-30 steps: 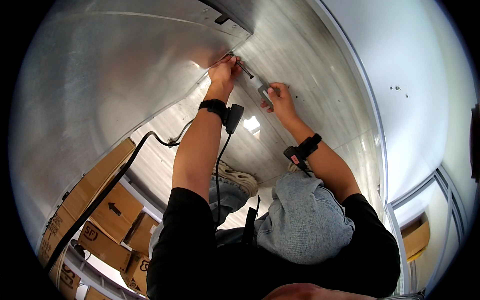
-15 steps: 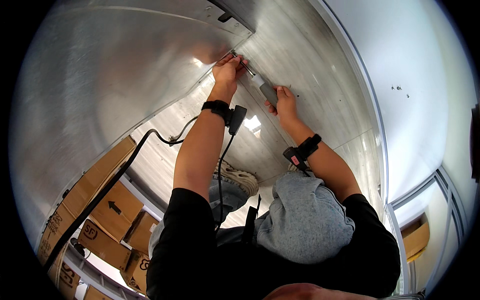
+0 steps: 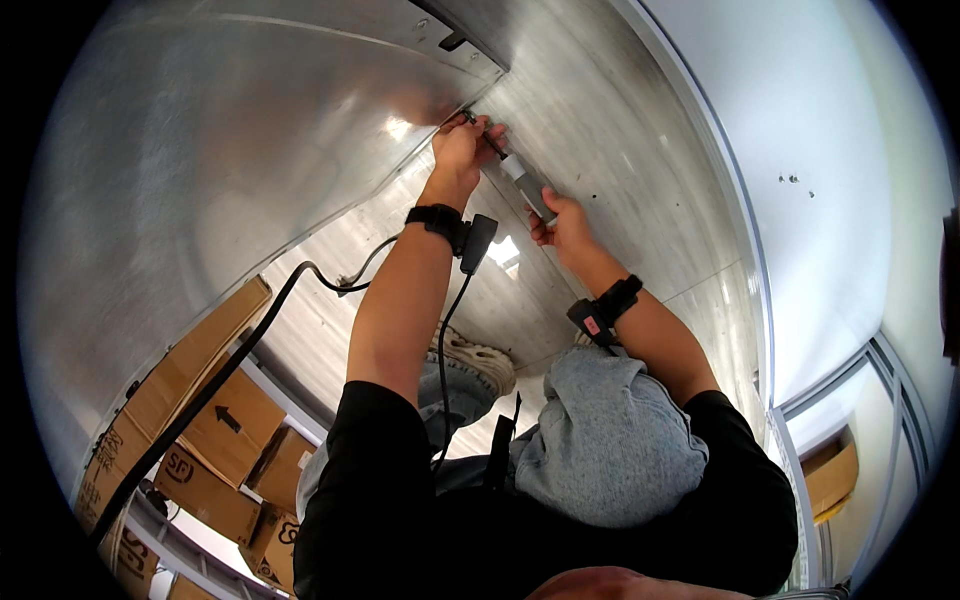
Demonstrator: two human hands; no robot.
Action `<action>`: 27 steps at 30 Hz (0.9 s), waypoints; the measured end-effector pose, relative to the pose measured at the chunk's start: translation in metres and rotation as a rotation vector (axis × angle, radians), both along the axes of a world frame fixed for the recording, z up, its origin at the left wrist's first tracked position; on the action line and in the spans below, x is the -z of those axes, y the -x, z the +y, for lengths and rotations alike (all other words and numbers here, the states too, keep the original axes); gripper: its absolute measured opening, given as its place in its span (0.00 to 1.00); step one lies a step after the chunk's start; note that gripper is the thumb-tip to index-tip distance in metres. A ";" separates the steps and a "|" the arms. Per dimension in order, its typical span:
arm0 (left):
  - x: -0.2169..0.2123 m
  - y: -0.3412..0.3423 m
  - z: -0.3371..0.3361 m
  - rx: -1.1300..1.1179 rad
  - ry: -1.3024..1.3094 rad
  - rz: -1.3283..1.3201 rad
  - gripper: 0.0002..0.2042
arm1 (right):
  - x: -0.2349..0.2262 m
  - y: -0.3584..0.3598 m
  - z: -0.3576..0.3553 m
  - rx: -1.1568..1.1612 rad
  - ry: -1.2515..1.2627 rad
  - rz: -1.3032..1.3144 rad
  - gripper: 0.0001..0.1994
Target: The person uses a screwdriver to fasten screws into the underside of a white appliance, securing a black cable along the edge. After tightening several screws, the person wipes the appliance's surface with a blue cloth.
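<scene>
The screwdriver (image 3: 526,186) has a thick grey handle, a paler collar and a thin dark shaft; gripped near the end of the handle farthest from the panel (image 3: 230,150), it slants with its shaft toward the panel's edge, near a corner. The tip is partly covered there, so whether it touches the panel cannot be told. The panel is a broad silvery metal sheet, dully shiny, with a bright glint near that edge.
</scene>
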State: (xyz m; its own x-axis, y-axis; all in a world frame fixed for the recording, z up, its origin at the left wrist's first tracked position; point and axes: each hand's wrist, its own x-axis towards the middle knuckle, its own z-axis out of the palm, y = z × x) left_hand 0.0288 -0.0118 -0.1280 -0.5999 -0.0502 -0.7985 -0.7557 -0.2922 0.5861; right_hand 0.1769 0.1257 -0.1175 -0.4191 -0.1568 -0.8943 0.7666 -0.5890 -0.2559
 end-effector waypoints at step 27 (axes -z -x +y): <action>0.000 0.001 -0.002 0.093 0.122 0.004 0.09 | -0.007 0.010 -0.001 -0.151 -0.294 0.071 0.21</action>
State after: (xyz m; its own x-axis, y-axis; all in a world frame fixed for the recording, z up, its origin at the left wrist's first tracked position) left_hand 0.0281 -0.0136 -0.1284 -0.6096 -0.0912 -0.7875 -0.7738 -0.1475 0.6161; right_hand 0.1672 0.1248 -0.1103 -0.4733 0.0387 -0.8800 0.8137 -0.3636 -0.4536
